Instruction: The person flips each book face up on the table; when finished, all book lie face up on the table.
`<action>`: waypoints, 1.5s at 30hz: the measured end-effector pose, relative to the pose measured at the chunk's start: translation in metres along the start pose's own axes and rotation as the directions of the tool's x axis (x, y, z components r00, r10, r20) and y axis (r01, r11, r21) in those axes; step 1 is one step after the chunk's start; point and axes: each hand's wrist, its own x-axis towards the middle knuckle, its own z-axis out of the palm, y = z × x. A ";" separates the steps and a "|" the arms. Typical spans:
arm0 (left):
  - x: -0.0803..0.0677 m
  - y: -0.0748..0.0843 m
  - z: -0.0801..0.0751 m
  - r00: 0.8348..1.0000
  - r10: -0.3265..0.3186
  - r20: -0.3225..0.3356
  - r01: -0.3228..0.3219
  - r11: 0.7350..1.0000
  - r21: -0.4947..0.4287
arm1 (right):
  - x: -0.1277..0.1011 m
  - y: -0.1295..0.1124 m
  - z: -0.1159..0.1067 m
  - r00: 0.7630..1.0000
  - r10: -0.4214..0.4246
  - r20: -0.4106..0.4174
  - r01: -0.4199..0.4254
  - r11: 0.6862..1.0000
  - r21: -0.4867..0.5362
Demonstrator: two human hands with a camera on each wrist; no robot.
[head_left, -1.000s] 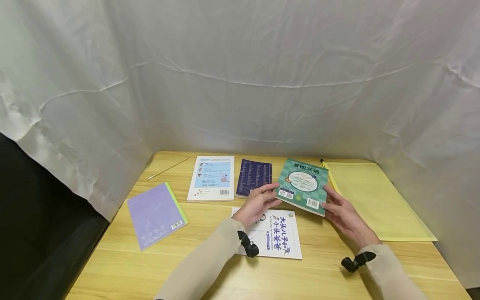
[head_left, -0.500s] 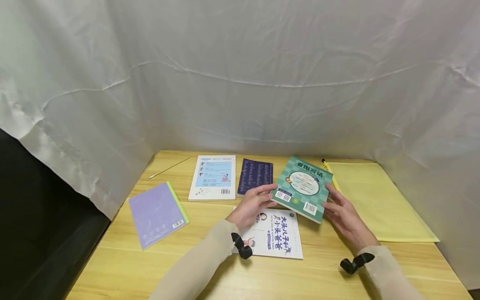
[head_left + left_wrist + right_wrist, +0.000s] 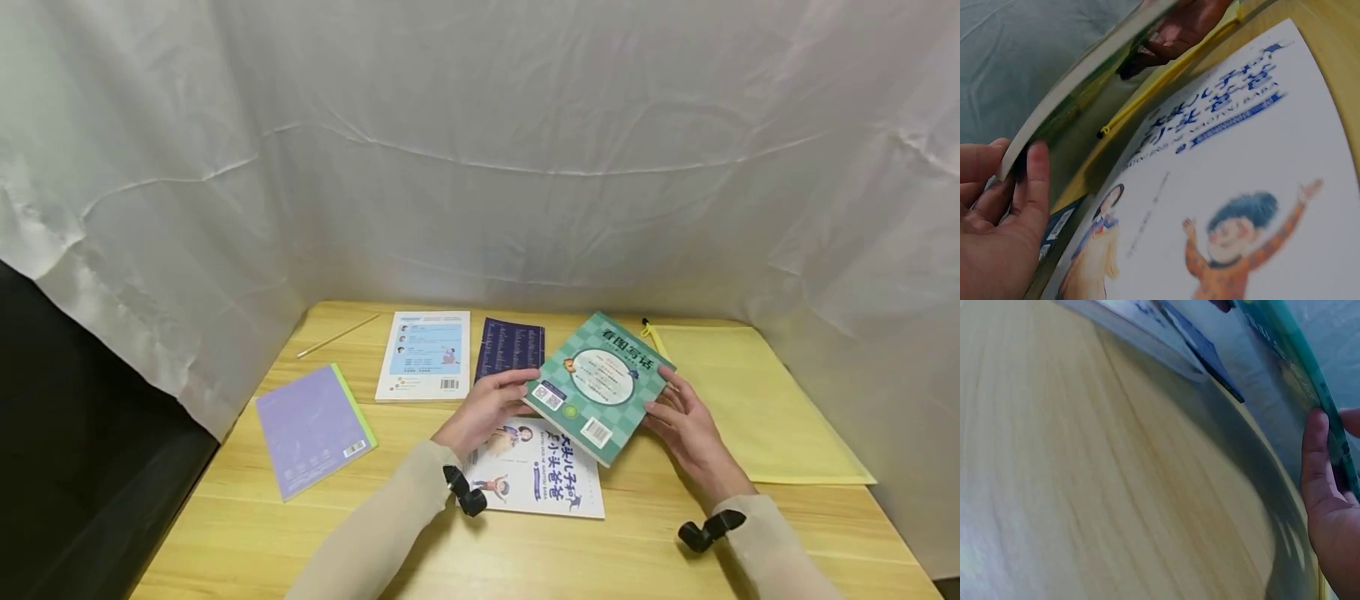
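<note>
A green checkered book (image 3: 600, 387) is held tilted above the table between both hands. My left hand (image 3: 487, 408) pinches its left edge; in the left wrist view the thumb and fingers (image 3: 1036, 172) lie on either side of that edge. On the opposite edge, my right hand (image 3: 693, 433) grips the book, and the right wrist view shows the fingers around its green spine (image 3: 1319, 381). Beneath it lies a white picture book (image 3: 536, 475), its upper part covered by the green book and left hand. A dark blue book (image 3: 512, 346) lies flat just behind the left hand.
A yellow zip pouch (image 3: 757, 408) lies at the right. Farther left are a white-and-blue book (image 3: 423, 357), a purple notebook (image 3: 311, 433) with a lime spine, and a thin pencil-like stick (image 3: 337, 336). Pale sheeting (image 3: 525, 167) rises behind the wooden table (image 3: 585, 558).
The green book has turned clockwise and come slightly nearer, its lower corner now over the white picture book. My left hand has shifted left with it; the right hand stays nearly in place.
</note>
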 end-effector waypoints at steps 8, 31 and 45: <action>-0.006 0.000 -0.017 1.000 -0.013 -0.021 0.011 0.998 -0.057 | -0.003 0.005 -0.004 0.998 -0.060 0.000 0.060 0.987 0.148; -0.026 0.015 -0.059 0.994 -0.005 -0.110 -0.014 0.985 -0.172 | -0.009 0.010 -0.004 0.980 -0.073 0.184 0.074 0.997 0.002; -0.037 0.023 -0.075 0.992 -0.017 -0.126 0.007 0.997 -0.079 | -0.010 0.008 0.004 0.966 -0.079 0.246 0.053 0.992 0.111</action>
